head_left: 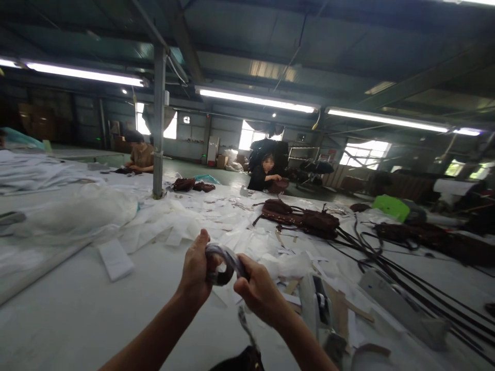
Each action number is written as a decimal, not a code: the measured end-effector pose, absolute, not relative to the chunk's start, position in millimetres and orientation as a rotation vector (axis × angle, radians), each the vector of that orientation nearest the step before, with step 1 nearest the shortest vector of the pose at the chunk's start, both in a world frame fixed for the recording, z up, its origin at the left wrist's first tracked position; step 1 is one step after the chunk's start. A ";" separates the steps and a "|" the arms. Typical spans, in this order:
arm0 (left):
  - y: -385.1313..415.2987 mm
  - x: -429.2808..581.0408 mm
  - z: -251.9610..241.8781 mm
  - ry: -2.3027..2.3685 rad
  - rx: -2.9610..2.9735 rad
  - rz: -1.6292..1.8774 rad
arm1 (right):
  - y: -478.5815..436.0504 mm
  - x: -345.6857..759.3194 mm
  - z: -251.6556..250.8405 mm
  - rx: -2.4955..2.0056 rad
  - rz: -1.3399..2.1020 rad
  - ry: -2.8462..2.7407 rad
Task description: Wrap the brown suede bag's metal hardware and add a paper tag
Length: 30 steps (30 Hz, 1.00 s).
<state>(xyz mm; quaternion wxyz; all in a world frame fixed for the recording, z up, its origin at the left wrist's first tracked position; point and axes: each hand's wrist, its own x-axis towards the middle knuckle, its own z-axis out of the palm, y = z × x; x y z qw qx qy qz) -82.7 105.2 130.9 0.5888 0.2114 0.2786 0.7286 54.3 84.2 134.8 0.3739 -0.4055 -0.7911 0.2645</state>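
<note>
Above the white table, a dark strap [229, 253] wrapped in shiny clear film curves into a loop between my hands. My left hand [194, 270] is closed around the loop's left side, thumb pointing up. On the right side, my right hand [260, 289] pinches the strap between thumb and fingers. Below them, a film-wrapped strip [246, 323] runs down to a dark item [242, 360], mostly cut off by the bottom edge. Whether this strip joins the loop is hidden.
Dark brown bags [297, 216] and long dark straps [381, 255] lie to the right. A grey device [316, 301] stands by my right forearm. White sheets [162, 219] cover the middle. Beyond a post [158, 123], two people [141, 154] work across the table.
</note>
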 end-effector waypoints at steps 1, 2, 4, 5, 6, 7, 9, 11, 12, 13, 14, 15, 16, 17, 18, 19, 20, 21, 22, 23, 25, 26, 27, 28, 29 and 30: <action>106.8 -84.5 131.7 0.664 0.530 1.678 | 85.8 59.7 138.9 -1.036 0.738 -2.056; 108.2 -86.3 133.1 0.682 0.559 1.661 | 87.1 63.6 142.0 -1.049 0.796 -2.060; 109.4 -88.3 135.3 0.716 0.590 1.637 | 88.6 65.2 142.2 -1.060 0.881 -1.996; 109.0 -87.9 135.6 0.726 0.586 1.627 | 88.9 63.0 139.0 -1.035 0.913 -1.943; 107.8 -86.3 135.0 0.729 0.577 1.621 | 89.2 59.2 133.7 -1.001 0.935 -1.886; 105.9 -83.7 133.8 0.729 0.574 1.616 | 89.4 54.4 127.1 -0.982 0.930 -1.820; 100.2 -76.3 129.9 0.723 0.604 1.617 | 89.9 44.2 112.7 -1.017 0.840 -1.689; 94.4 -69.2 125.4 0.711 0.667 1.640 | 90.7 37.0 101.6 -1.121 0.691 -1.615; 92.4 -66.8 123.3 0.706 0.694 1.644 | 91.3 35.3 98.3 -1.178 0.613 -1.610; 91.3 -65.5 121.5 0.703 0.706 1.642 | 92.0 35.1 96.5 -1.228 0.543 -1.621; 91.4 -65.3 119.9 0.700 0.702 1.641 | 92.8 36.0 95.9 -1.259 0.498 -1.648; 92.6 -66.2 118.5 0.700 0.686 1.638 | 93.7 37.8 95.9 -1.262 0.486 -1.679; 94.7 -67.9 117.2 0.703 0.657 1.638 | 94.5 39.9 96.0 -1.233 0.519 -1.714; 97.5 -69.9 116.1 0.709 0.614 1.649 | 95.1 41.9 95.9 -1.177 0.592 -1.752; 100.6 -71.8 114.9 0.715 0.563 1.667 | 95.4 43.4 95.1 -1.108 0.681 -1.785; 103.6 -73.4 113.4 0.718 0.514 1.684 | 95.2 44.1 93.7 -1.049 0.756 -1.803; 106.4 -74.1 111.7 0.718 0.474 1.694 | 94.7 43.8 91.7 -1.018 0.801 -1.803; 108.5 -74.0 109.6 0.715 0.441 1.704 | 93.9 42.5 89.3 -1.019 0.811 -1.784; 109.9 -73.0 107.1 0.709 0.416 1.714 | 92.9 40.6 86.8 -1.041 0.800 -1.753; 110.5 -71.2 104.2 0.701 0.396 1.720 | 92.1 38.4 84.5 -1.069 0.782 -1.715; 109.5 -66.7 98.0 0.690 0.361 1.721 | 91.4 34.7 81.6 -1.097 0.778 -1.655; 108.4 -64.8 94.8 0.691 0.348 1.719 | 91.6 34.1 81.2 -1.095 0.789 -1.644; 107.2 -63.8 92.0 0.696 0.347 1.709 | 92.3 34.5 81.4 -1.088 0.801 -1.646; 106.2 -64.1 89.5 0.706 0.359 1.692 | 93.1 36.1 82.1 -1.081 0.806 -1.660; 105.8 -66.0 87.5 0.718 0.388 1.664 | 94.0 38.6 82.7 -1.081 0.798 -1.681; 106.1 -69.6 86.2 0.731 0.438 1.610 | 94.7 41.8 83.2 -1.094 0.776 -1.713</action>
